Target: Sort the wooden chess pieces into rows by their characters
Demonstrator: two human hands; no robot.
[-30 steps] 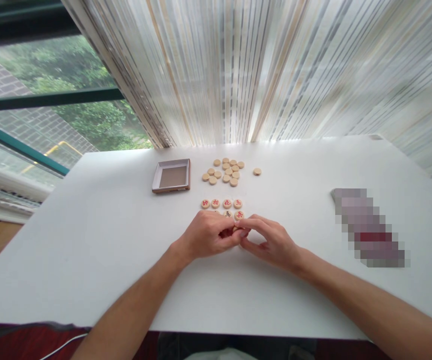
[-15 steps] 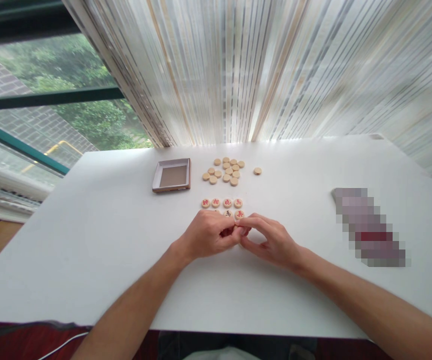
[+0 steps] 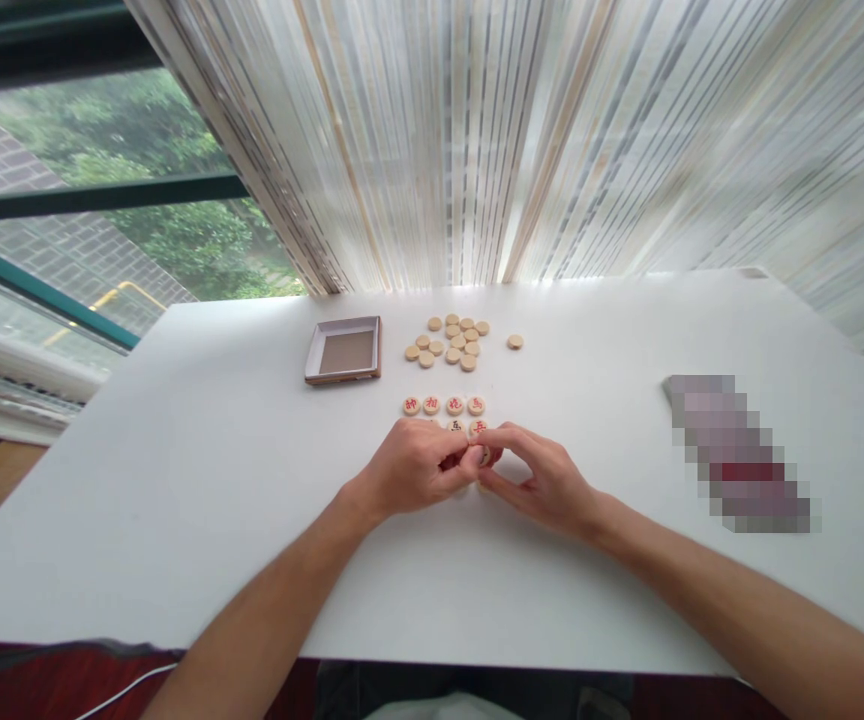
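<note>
Chinese chess pieces lie face up in close rows in front of me. A row of red-lettered pieces (image 3: 431, 406) is fully visible; nearer pieces are partly under my hands. My left hand (image 3: 424, 465) is closed over the left part of the rows, its thumb and index tips close to my right fingertips. Whatever its curled fingers hold is hidden. My right hand (image 3: 541, 480) has thumb and index parted in a curve around the right end. Between them shows a black-lettered piece (image 3: 485, 455), beside my left thumb. A red soldier piece (image 3: 479, 428) sits just beyond.
Several face-down pieces (image 3: 459, 342) are scattered farther back, with a single piece (image 3: 515, 342) to their right. An open shallow box (image 3: 348, 352) rests at back left. A blurred-out object (image 3: 739, 455) lies at right on the white table (image 3: 177, 480).
My right fingers have parted slightly, and the black-lettered piece between the hands has come into view. My left hand has barely moved.
</note>
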